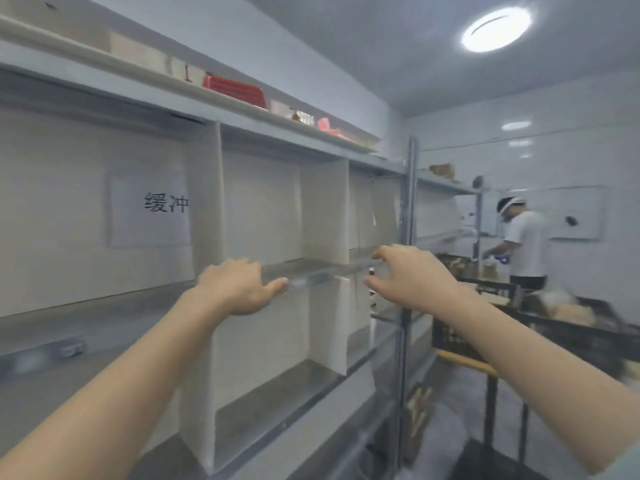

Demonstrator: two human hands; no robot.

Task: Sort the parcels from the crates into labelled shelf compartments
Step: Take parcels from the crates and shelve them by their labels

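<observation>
The left hand rests on the shelf edge, but its fingers are hidden. The right hand is loosely curled and holds nothing. The parcels lie in a black crate off to its right.

1. 1 head-worn wide-angle view, facing forward and slightly upward along the grey metal shelf unit with white dividers, which recedes rightward.
2. It stands close: both forearms enter from the bottom edge, the left hand and right hand near centre.
3. The round white ceiling lamp shows top right.
</observation>
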